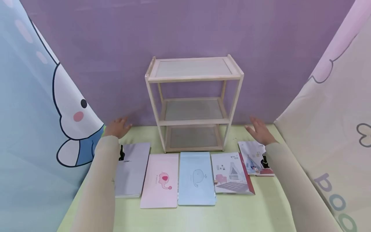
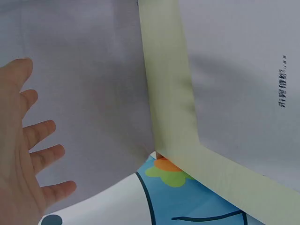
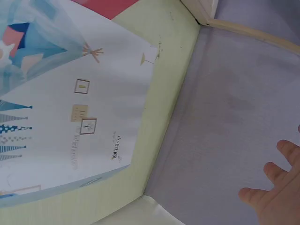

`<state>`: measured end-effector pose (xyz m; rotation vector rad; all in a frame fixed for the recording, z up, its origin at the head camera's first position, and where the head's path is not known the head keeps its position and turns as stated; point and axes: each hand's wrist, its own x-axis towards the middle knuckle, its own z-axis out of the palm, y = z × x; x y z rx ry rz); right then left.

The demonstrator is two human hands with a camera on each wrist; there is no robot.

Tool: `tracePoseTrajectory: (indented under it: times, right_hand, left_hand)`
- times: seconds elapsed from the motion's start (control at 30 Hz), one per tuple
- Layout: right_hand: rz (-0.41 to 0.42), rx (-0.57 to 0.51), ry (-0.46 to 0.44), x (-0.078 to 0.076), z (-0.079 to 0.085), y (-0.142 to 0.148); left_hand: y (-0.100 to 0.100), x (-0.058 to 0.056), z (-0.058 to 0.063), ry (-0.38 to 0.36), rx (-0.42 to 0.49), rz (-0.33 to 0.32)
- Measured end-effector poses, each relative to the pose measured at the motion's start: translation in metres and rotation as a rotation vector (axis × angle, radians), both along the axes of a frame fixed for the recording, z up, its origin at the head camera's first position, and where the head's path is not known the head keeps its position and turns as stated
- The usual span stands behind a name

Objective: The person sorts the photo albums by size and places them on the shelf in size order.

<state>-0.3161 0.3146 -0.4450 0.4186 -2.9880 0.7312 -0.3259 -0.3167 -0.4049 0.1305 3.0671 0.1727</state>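
Note:
My left hand (image 1: 117, 128) is held with fingers spread beyond the top of a pale grey-white book (image 1: 133, 174), holding nothing. In the left wrist view, its fingers (image 2: 44, 159) appear spread apart. On the other side, my right hand (image 1: 261, 131) also has its fingers extended with nothing in them, near a booklet with a tent picture (image 1: 252, 158). The row between holds a pink notebook with an elephant (image 1: 157, 170), a light blue notebook with a whale (image 1: 197, 193), and a booklet showing a chair and rug (image 1: 232, 174). The right forearm partly covers the rightmost booklet.
A white three-tier wooden shelf (image 1: 195, 78) stands behind the row on the light green table (image 1: 232, 212). A purple cloth (image 1: 191, 29) hangs at the back. Printed curtains flank both sides, a blue curtain (image 1: 26, 112) left and a pale curtain (image 1: 327, 129) right.

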Motion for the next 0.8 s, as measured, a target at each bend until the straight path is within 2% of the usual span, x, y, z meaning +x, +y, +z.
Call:
tracePoseTrajectory:
  times: [0.13,0.4,0.67,0.8]
  right_hand:
    - [0.003,-0.009,-0.023,0.004,-0.008,0.000]
    - [0.020,0.001,-0.014,0.009,-0.025,-0.003]
    - [0.027,0.003,-0.041,0.021,-0.031,-0.016]
    - [0.032,-0.003,-0.050,0.025,-0.037,-0.022]
  left_hand:
    - [-0.002,0.001,-0.005,-0.027,0.013,0.014]
    - [-0.012,0.002,-0.017,-0.028,0.017,0.030]
    - [-0.016,0.007,-0.028,-0.016,0.039,0.028]
    - [-0.016,0.011,-0.031,-0.062,0.053,0.055]
